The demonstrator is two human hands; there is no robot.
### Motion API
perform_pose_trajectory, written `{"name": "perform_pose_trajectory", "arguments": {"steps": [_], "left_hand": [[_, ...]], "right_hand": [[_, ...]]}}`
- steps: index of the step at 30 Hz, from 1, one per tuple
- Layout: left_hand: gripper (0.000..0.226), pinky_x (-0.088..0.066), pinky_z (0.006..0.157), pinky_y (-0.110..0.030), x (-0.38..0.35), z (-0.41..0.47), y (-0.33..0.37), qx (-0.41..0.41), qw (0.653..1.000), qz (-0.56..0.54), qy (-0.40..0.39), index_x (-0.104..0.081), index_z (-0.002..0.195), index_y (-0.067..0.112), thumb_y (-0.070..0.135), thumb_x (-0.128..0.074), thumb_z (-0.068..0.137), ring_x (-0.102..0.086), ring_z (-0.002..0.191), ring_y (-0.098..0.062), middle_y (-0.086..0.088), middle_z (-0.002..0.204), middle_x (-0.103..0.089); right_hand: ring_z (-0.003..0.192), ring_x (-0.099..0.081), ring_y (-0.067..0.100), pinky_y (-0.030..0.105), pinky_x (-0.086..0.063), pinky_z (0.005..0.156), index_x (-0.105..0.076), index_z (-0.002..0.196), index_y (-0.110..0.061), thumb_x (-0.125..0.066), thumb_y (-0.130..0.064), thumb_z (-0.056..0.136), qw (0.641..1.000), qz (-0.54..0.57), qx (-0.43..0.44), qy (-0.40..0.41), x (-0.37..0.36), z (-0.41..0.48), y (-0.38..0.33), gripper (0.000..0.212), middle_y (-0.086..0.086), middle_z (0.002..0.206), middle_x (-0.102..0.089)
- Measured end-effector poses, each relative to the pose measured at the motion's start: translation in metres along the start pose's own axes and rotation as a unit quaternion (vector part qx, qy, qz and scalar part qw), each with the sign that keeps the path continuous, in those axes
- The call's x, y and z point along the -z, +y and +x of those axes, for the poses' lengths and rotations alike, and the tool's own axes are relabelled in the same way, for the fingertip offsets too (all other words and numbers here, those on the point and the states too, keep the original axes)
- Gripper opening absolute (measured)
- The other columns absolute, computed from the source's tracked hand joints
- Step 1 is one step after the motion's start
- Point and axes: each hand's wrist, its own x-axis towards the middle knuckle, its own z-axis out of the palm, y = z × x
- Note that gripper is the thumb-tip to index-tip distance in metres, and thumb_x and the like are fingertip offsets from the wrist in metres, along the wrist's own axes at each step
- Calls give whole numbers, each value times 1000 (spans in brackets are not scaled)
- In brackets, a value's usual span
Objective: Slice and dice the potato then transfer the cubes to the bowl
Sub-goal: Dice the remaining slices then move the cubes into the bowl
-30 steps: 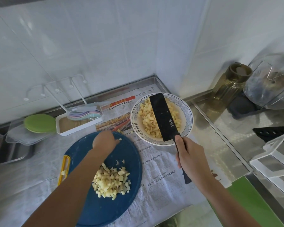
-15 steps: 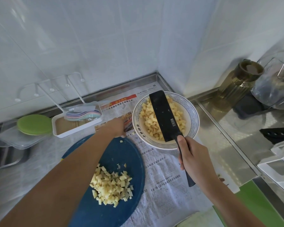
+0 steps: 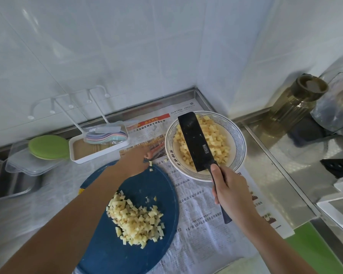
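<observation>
Hand on the person's right [image 3: 232, 196] is wrapped round the black handle of the knife [image 3: 194, 141], one digit stretched up toward the blade. The wide black blade lies flat-side up over the bowl [image 3: 240, 141], reaching from the near rim to the far rim. The bowl, white with a patterned rim, holds a heap of potato cubes [image 3: 216, 139] that shows on both sides of the blade.

The left hand [image 3: 134, 162] reaches across the far edge of the board [image 3: 107, 244] toward the bowl. It is seen from the back and blurred, so I cannot tell how its fingers lie or whether they hold anything. A couple of loose cubes sit just beside it.

More cubes make a pile [image 3: 136, 220] in the middle of the round blue board, with a few strays beyond it. Board and bowl both rest on newspaper [image 3: 198, 214] spread over the steel bench [image 3: 275, 167].

Behind the board stands a white tray [image 3: 99, 155] with pastel spoons [image 3: 107, 136]; to its left a green lid [image 3: 48, 147] lies on clear boxes. A brown jar [image 3: 301, 95] stands at the far right against the tiled wall.
</observation>
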Motion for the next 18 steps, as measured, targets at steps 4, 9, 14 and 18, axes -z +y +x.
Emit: {"name": "perform_pose_trajectory", "arguments": {"steps": [4,9,14,18], "left_hand": [[25,-41,77,-23,-4,-4,11,-32,999,-2,-9,-68,102,8,27,-52,97,-63,86,-20,-6,95,-69],[37,-40,61,-24,-7,2,7,19,998,51,31,-62,87,11,44,-49,96,-57,68,-17,5,67,-53],[39,-47,86,-34,-15,17,17,-31,994,-89,53,-58,116,13,29,-72,84,-56,93,-16,2,108,-61],[41,-49,88,-29,-25,28,36,-92,992,-84,6,-62,119,12,21,-75,81,-56,85,-10,-2,112,-66]], "right_hand": [[37,-50,11,42,-47,53,-56,78,-11,-34,-41,101,1000,-8,2,7,-2,3,-3,43,11,51,-59],[37,-51,7,41,-48,53,-56,79,-11,-35,-38,102,1000,-4,-4,14,0,3,-3,41,8,50,-58],[37,-51,8,42,-48,53,-57,79,-11,-35,-39,101,1000,-4,-12,18,-1,4,-3,42,9,51,-58],[35,-49,7,41,-48,53,-56,78,-10,-34,-40,101,1000,-8,-6,19,-3,7,-4,44,9,49,-57]]}}
